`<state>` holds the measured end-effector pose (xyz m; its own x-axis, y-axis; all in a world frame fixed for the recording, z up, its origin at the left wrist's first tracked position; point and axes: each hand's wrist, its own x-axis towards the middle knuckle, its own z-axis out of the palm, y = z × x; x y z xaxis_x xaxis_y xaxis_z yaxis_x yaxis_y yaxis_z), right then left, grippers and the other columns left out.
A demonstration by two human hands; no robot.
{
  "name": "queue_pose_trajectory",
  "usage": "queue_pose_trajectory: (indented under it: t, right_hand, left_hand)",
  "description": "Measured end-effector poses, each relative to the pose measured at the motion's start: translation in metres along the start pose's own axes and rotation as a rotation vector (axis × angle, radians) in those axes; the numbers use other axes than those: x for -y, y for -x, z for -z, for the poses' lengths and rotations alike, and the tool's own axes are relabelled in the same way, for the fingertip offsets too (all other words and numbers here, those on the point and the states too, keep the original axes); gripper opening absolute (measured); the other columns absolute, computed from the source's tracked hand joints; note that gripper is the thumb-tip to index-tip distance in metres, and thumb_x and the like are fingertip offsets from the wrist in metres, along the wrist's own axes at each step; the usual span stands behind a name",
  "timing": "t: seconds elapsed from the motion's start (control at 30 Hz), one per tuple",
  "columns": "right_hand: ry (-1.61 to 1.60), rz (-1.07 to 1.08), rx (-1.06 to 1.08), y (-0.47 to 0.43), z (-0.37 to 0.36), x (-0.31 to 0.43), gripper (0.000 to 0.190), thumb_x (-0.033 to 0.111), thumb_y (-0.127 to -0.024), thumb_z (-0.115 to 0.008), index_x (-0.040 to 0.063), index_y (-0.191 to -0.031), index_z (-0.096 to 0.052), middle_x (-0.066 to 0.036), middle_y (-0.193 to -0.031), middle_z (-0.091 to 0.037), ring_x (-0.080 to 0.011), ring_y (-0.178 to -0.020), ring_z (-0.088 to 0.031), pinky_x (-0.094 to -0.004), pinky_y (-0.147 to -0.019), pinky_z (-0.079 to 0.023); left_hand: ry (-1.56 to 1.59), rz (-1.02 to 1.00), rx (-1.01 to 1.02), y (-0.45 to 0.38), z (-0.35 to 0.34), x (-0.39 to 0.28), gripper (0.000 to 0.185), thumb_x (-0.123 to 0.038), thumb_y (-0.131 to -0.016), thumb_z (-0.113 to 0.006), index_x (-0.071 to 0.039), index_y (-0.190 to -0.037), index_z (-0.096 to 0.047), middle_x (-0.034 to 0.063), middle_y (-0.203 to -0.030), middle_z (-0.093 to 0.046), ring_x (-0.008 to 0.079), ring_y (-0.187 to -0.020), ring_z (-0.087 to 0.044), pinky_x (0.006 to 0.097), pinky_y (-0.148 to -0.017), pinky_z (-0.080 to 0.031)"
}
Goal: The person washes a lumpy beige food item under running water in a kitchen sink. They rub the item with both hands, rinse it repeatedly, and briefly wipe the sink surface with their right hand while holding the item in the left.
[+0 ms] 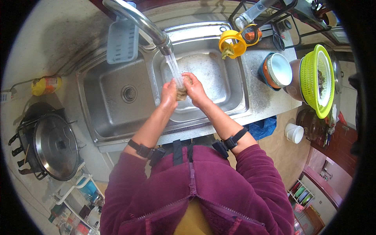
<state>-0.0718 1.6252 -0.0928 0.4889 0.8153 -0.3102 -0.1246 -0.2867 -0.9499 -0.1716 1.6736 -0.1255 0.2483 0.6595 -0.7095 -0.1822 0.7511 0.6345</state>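
Note:
Water runs from the chrome faucet (166,47) onto a brownish, rough-textured item (181,93), perhaps a scrubber or cloth; its exact kind cannot be told. My left hand (169,93) grips it from the left side. On its right side, my right hand (194,88) holds it with the fingers over its top. Both hands are above the right basin (205,67) of the stainless steel sink, which has a wet, shiny bottom. The left basin (117,108) shows its round drain strainer.
A yellow ring-shaped holder (224,36) hangs over the sink's right rim. Stacked bowls (280,70) and a green colander (312,79) stand on the right counter. A clear plastic rack (122,44) hangs behind the left basin. A large metal lid (55,147) and knives are at left.

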Motion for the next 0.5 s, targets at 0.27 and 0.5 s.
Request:
queue_pose_trajectory:
  t: [0.27,0.5]
  right_hand:
    - [0.658,0.646,-0.039,0.041,-0.025,0.001,0.023,0.018,-0.075,-0.065,0.008,-0.095,-0.059,-0.019,-0.091,-0.052,-0.0362,-0.089,-0.049,-0.0431,-0.08,-0.041]
    - [0.094,-0.432,0.293,-0.047,-0.008,-0.034,0.035,0.029,-0.087,-0.05,0.0,-0.078,-0.067,-0.027,-0.083,-0.063,-0.0456,-0.076,-0.061,-0.0464,-0.066,-0.048]
  left_hand:
    - [0.278,0.138,0.263,-0.016,0.022,0.0,0.042,-0.043,-0.094,-0.047,-0.002,-0.098,-0.057,0.0105,-0.087,-0.061,0.0218,-0.075,-0.062,0.0357,-0.068,-0.053]
    - [0.013,-0.073,-0.048,0.005,-0.017,0.005,0.02,-0.016,-0.085,-0.058,0.0,-0.096,-0.061,0.0094,-0.09,-0.062,0.0206,-0.081,-0.061,0.0353,-0.073,-0.05]
